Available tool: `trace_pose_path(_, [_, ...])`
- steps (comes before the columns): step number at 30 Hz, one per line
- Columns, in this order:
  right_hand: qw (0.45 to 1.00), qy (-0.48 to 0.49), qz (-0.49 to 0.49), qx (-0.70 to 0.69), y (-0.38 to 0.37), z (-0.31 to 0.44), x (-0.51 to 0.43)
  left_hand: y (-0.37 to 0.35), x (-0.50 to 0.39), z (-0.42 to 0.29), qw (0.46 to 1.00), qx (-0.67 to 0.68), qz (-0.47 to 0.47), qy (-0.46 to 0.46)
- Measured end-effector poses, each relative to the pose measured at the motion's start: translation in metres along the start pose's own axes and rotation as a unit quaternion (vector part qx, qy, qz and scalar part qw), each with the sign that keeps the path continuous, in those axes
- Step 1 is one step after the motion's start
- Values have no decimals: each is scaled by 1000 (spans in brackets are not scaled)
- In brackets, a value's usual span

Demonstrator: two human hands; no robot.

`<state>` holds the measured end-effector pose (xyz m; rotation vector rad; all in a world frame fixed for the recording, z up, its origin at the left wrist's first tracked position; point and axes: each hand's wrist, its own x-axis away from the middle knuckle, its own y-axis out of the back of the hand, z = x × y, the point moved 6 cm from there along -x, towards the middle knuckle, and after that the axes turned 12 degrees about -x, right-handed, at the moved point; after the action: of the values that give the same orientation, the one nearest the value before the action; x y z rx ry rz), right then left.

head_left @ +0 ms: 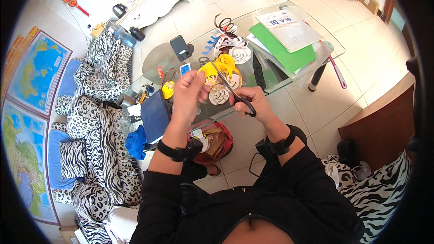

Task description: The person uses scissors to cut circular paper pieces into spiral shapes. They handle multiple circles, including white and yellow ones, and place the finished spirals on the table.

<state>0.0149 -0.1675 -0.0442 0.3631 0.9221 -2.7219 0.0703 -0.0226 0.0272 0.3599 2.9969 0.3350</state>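
Note:
Between the thumb and fingers of my left hand [190, 89] is a round yellow paper cutout [208, 74] with printed figures. My right hand [254, 102] has its fingers in the black handles of a pair of scissors [228, 83]. The blades point up and left, right beside the yellow cutout; whether they touch it I cannot tell. Under my hands, on the glass table [217, 109], lie more yellow paper pieces [226, 61] and white paper discs [219, 95] with dark drawn lines. A dark spiral paper strip [225, 24] stands at the pile's far end.
Right of the pile lie a green folder [283, 45] and a booklet [288, 30]. A phone-like black device [180, 48] is farther back. A dark blue book [155, 117] and a blue cloth [136, 143] sit left. A red waste bin [225, 137] with scraps stands below the table edge.

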Motion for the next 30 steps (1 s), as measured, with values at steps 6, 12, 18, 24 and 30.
trace_pose_path(6, [1000, 12, 16, -9, 0, -1, 0, -25, 17, 13, 997, 20, 74, 27])
trace_pose_path(12, [999, 30, 27, -6, 0, 2, -1, -22, 15, 13, 991, -43, 113, 64])
trace_pose_path(18, [1000, 16, 15, -7, 3, 2, 0, -9, 10, 2, 992, -48, 110, 44])
trace_pose_path(24, [1000, -9, 20, -3, 2, 1, 1, 13, -2, -12, 999, -37, 39, 4])
trace_pose_path(30, [1000, -15, 19, 6, -2, 1, 1, 11, -5, -15, 1000, 2, 6, -12])
